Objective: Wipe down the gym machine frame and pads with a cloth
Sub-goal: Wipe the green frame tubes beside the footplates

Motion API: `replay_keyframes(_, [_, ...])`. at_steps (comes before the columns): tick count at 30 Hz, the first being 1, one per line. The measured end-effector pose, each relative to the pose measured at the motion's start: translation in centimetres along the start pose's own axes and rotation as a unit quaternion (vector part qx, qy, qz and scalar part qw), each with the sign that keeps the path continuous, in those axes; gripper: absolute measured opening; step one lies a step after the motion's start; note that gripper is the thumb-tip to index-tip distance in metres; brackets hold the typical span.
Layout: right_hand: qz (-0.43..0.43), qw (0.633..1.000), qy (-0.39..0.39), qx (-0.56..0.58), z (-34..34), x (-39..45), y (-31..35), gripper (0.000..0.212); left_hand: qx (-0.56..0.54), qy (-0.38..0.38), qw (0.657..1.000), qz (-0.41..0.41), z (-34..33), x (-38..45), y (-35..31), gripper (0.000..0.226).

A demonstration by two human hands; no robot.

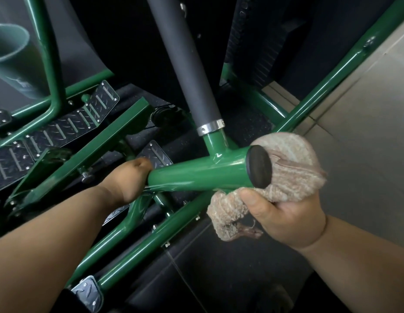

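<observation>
A glossy green frame tube (196, 175) crosses the middle of the view and ends in a black end cap (259, 169). A grey foam-covered bar (185, 64) rises from it, with a silver collar at its base. My right hand (284, 213) grips a beige terry cloth (293, 168) that is wrapped around the capped end of the tube. My left hand (128, 179) reaches behind the tube further left; its fingers are hidden by the tube.
Black diamond-plate footplates (61, 129) lie at the left among green frame rails. A long diagonal green rail (320, 86) runs to the upper right beside a pale tiled wall (365, 132). Dark rubber flooring lies below.
</observation>
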State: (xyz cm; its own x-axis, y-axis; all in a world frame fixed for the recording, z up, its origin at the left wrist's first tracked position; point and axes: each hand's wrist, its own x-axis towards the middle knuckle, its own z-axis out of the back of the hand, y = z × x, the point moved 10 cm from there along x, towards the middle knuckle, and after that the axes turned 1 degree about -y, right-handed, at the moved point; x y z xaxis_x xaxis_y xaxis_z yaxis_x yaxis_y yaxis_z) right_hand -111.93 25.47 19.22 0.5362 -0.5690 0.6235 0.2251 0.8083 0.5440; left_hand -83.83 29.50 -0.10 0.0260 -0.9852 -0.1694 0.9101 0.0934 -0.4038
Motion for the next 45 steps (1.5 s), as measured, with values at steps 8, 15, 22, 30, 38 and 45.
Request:
replay_keyframes(8, [-0.149, 0.957, 0.035, 0.248, 0.1, 3.4, -1.5, 0.051, 0.008, 0.020, 0.999, 0.040, -0.1, 0.1, 0.0, 0.008])
replay_keyframes(15, [0.066, 0.981, 0.180, 0.028, -1.8, 4.2, 4.9, 0.054, 0.010, 0.026, 0.998, 0.048, 0.0, 0.0, 0.0, 0.008])
replay_keyframes(22, [-0.022, 0.972, 0.191, 0.135, -1.8, 4.1, 2.8, 0.044, 0.004, 0.017, 0.998, 0.067, 0.3, -0.2, -0.4, 0.018])
replay_keyframes(30, [-0.223, 0.890, 0.157, 0.366, -3.3, 2.3, -1.5, 0.053, 0.001, 0.020, 0.997, 0.073, 0.1, -0.2, -0.2, 0.013])
replay_keyframes(38, [-0.039, 0.969, 0.205, 0.133, -2.4, 3.3, 1.7, 0.052, -0.020, 0.008, 0.999, 0.049, 0.1, -0.2, 0.0, 0.018])
replay_keyframes(45, [-0.265, 0.878, 0.133, 0.375, -2.6, 2.2, -2.9, 0.051, -0.031, 0.016, 0.996, 0.083, -0.1, -0.2, 0.0, 0.028])
